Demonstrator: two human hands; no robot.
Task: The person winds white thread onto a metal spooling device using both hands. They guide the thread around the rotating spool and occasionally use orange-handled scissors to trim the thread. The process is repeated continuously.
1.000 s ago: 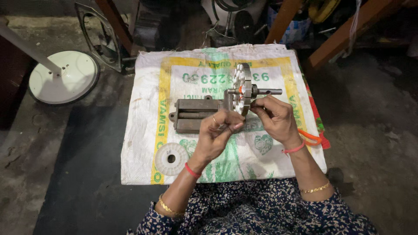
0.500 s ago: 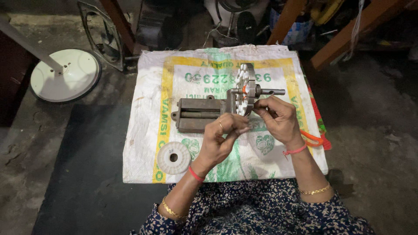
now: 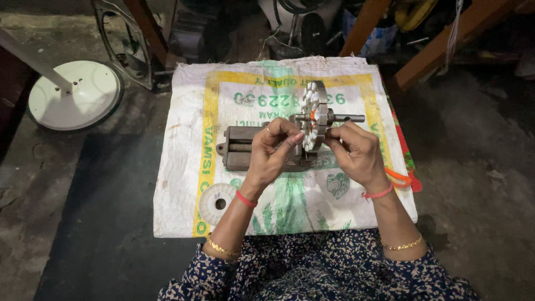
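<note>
A round metal disc (image 3: 313, 116) with white slots stands on its edge on a sack (image 3: 234, 167) spread over the floor. A thin rod (image 3: 346, 118) goes through the middle of the disc and pokes out to the right. The rod runs from left to right, so the flat face of the disc looks sideways, not up. The disc sits in a small grey vise (image 3: 241, 147), which lies just to its left on the sack.

Both hands are at the disc, one on each side. The left hand (image 3: 274, 151) comes in from the left and below. Its fingers are bent and its fingertips touch the left face of the disc, low down. It looks pinched together, but I cannot tell if it grips the disc or something thin.

The right hand (image 3: 354, 151) comes in from the right. It is curled shut, with the fingertips at the right face of the disc, just under the rod. Both hands are about as near as each other.

A white plastic ring (image 3: 217, 202) lies on the sack, near the left wrist. A white round base (image 3: 78, 95) rests on the floor, well apart to the left.
</note>
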